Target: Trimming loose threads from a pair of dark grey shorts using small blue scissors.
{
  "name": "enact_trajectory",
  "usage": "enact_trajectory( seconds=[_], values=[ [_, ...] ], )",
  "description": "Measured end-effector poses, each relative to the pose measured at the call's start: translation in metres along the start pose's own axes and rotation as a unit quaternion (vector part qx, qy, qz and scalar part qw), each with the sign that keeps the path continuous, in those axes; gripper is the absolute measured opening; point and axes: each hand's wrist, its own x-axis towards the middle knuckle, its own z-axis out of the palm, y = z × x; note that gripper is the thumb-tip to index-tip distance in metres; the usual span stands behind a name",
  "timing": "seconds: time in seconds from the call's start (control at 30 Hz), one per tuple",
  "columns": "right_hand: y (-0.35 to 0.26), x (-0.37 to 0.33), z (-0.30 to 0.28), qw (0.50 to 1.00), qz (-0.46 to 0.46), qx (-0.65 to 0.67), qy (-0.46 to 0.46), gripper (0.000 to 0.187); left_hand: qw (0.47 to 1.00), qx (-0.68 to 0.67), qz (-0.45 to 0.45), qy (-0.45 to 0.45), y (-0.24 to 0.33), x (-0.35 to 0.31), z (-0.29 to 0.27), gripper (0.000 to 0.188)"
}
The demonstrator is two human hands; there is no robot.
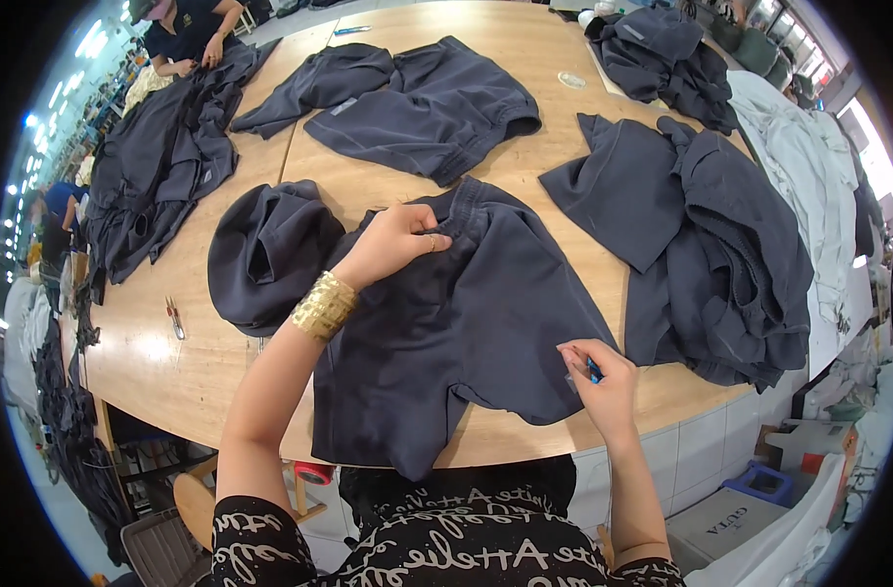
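A pair of dark grey shorts (pixel 446 323) lies spread on the wooden table in front of me, its gathered waistband on the far side. My left hand (pixel 402 240) is closed on the waistband, pinching the fabric between thumb and fingers. At the lower right of the shorts, beside a leg hem, my right hand (pixel 605 382) is closed round a small blue-handled tool (pixel 594 370). Most of that tool is hidden by the fingers, so its exact kind does not show. Left of the shorts sits a bunched dark grey garment (pixel 275 254).
More dark garments lie beyond (pixel 436 108), in a heap at right (pixel 720 254) and in another pile at far right (pixel 662 59). Small thread snips (pixel 175 318) rest at left. A person (pixel 187 39) handles dark garments (pixel 162 147) at the far left. Pale fabric (pixel 803 166) hangs along the right.
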Motion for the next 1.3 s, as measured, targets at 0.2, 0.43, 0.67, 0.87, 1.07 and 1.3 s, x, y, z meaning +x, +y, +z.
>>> enact_trajectory(
  seconds=[0.2, 0.43, 0.67, 0.87, 1.07, 1.3],
  values=[
    [-0.042, 0.011, 0.017, 0.995, -0.024, 0.093, 0.031, 0.011, 0.912, -0.386, -0.113, -0.074, 0.046, -0.041, -0.001, 0.017],
    [-0.071, 0.019, 0.046, 0.981, -0.087, 0.172, 0.016, 0.018, 0.903, -0.420, -0.090, -0.006, 0.063, -0.074, 0.016, 0.014],
    [-0.077, 0.018, 0.053, 0.980, -0.061, 0.190, 0.016, 0.017, 0.909, -0.408, -0.074, 0.048, 0.075, -0.095, 0.027, 0.016],
    [-0.069, 0.014, 0.055, 0.989, -0.124, 0.074, 0.011, 0.018, 0.929, -0.354, -0.051, 0.098, 0.077, -0.103, 0.036, 0.015],
    [-0.070, 0.010, 0.044, 0.990, -0.040, 0.103, -0.085, 0.021, 0.902, -0.413, -0.084, 0.098, 0.074, -0.105, 0.042, 0.014],
    [-0.066, 0.000, 0.013, 0.960, 0.029, 0.203, -0.189, 0.017, 0.866, -0.479, -0.111, 0.095, 0.071, -0.109, 0.040, 0.013]
  ],
)
